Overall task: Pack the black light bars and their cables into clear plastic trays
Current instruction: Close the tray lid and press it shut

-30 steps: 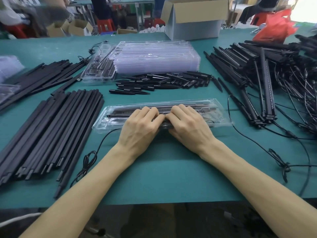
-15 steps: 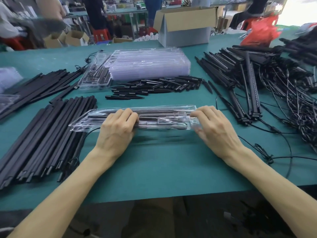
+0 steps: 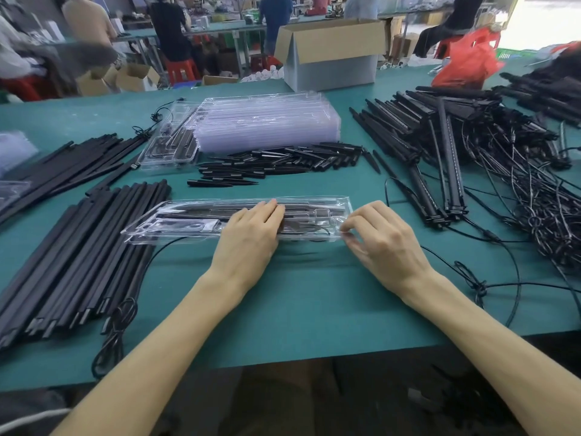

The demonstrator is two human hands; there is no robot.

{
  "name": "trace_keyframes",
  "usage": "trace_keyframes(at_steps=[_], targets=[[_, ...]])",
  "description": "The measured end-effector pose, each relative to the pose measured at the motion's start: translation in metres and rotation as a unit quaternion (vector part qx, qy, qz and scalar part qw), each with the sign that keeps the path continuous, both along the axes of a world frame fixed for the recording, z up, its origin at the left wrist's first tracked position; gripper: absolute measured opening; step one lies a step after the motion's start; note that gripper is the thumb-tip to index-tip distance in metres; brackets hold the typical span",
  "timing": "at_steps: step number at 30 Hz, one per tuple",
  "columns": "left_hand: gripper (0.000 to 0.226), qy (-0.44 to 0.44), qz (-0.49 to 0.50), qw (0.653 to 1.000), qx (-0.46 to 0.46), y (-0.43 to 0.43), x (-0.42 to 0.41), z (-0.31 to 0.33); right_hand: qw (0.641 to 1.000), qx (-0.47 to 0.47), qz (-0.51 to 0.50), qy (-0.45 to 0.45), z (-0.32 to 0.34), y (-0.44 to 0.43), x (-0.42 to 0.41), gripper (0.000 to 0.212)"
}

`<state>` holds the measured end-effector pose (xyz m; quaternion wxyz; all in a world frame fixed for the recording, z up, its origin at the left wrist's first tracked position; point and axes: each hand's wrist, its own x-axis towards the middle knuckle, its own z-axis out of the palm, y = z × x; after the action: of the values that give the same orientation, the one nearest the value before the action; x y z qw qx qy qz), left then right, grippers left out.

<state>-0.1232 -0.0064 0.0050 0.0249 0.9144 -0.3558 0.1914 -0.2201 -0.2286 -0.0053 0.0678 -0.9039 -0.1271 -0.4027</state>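
Head view. The clear plastic tray (image 3: pixel 327 203) lies lengthwise across the green table (image 3: pixel 298 309), directly ahead of the person. Through the plastic a black light bar (image 3: pixel 201 213) shows along its length, with a loop of cable (image 3: pixel 309 229) toward its right end. The left hand (image 3: pixel 251 234) rests flat on the tray's middle, fingers straight and together, probably to press the plastic down and keep the contents seated. The right hand (image 3: pixel 380 237) is at the tray's right end, its fingers curled and pinching the near corner, which looks like squeezing the edge closed there. A second black lead (image 3: pixel 166 248) runs out from under the tray's near left edge; whether it belongs to this tray cannot be told, but it could snag if the tray is lifted.

Beyond the tray lies a heap of short tapered black pieces (image 3: pixel 276 162), and beyond that a stack of empty trays (image 3: pixel 267 124) with a filled tray (image 3: pixel 169 146) at its left. Left of the tray in hand, and under its end, lies a row of plain black bars (image 3: pixel 78 256). To its right sprawls a pile of wired light bars (image 3: pixel 440 146), their leads tangled. A cardboard box (image 3: pixel 333 55) stands far beyond.
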Motion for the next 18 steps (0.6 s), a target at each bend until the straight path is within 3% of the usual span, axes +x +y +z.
trace_keyframes(at_steps=[8, 15, 18], targets=[[0.026, 0.017, 0.033, 0.999, 0.037, -0.0017, 0.0047, 0.0037, 1.000, -0.002, 0.000, 0.025, -0.0003, 0.0002, 0.0007, 0.009], [0.026, 0.011, 0.039, 0.998, 0.038, -0.0024, 0.0029, 0.0024, 0.996, 0.012, -0.022, 0.089, -0.0047, -0.0049, 0.0032, 0.027], [0.032, 0.011, 0.039, 0.999, 0.030, -0.0018, 0.0000, 0.0025, 0.996, 0.013, -0.020, 0.083, -0.0062, -0.0056, 0.0042, 0.021]])
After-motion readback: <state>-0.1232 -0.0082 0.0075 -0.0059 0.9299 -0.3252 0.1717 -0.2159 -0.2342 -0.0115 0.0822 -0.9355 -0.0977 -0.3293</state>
